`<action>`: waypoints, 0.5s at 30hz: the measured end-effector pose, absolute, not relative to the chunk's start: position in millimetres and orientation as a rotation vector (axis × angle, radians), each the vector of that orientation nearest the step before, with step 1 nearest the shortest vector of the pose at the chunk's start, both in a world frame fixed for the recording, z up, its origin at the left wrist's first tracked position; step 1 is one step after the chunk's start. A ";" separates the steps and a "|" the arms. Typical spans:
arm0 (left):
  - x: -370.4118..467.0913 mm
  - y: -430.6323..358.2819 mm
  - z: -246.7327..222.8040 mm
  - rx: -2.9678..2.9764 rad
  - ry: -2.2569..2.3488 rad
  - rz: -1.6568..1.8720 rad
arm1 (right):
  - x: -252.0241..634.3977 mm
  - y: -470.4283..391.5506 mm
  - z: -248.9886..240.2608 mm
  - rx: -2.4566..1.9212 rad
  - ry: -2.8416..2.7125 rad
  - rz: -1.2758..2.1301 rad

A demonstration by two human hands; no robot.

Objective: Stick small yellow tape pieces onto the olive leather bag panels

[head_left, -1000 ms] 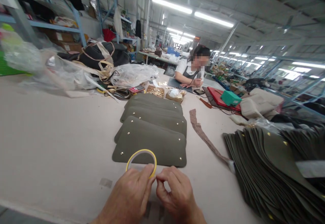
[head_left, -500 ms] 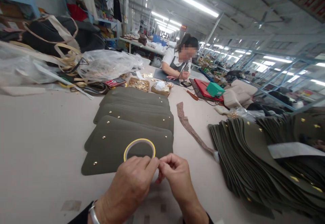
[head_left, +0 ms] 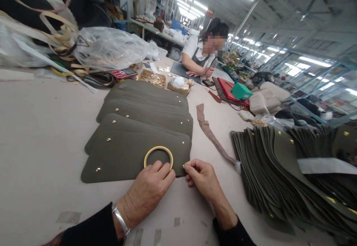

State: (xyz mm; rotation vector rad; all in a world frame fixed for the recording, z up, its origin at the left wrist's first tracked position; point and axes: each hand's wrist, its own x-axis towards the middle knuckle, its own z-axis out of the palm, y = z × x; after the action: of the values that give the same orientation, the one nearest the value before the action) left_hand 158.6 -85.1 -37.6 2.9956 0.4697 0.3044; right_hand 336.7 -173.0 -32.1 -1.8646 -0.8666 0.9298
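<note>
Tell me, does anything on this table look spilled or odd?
Possibly: small gold metal pieces lie loose on the pale table beside an open brown cardboard box of similar ones, as if spilled, perhaps set out deliberately.

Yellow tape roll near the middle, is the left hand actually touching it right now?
Touching. The head view shows the left hand gripping the near side of the yellow tape roll, its fingers overlapping the rim.

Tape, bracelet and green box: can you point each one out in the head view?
Tape (head_left: 158, 148): head view, top of its yellow rim.
Bracelet (head_left: 120, 218): head view, middle of its silver band.
Green box (head_left: 240, 92): head view, middle of its visible body.
</note>
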 end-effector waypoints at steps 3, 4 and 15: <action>157.0 -86.0 -35.8 2.967 0.476 0.292 | 332.6 -169.7 -28.0 -1.964 -0.977 0.828; 156.7 -86.0 -35.6 2.954 0.477 0.287 | 332.2 -169.0 -27.2 -1.987 -1.021 0.786; 158.1 -83.0 -37.2 2.887 0.484 0.300 | 348.9 -175.1 -24.9 -2.031 -1.375 0.378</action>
State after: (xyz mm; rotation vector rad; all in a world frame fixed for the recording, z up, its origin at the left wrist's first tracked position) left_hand 158.1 -83.0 -37.2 2.8872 0.4842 0.3000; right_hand 348.9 -175.1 -24.9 -2.0314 -1.3751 0.3777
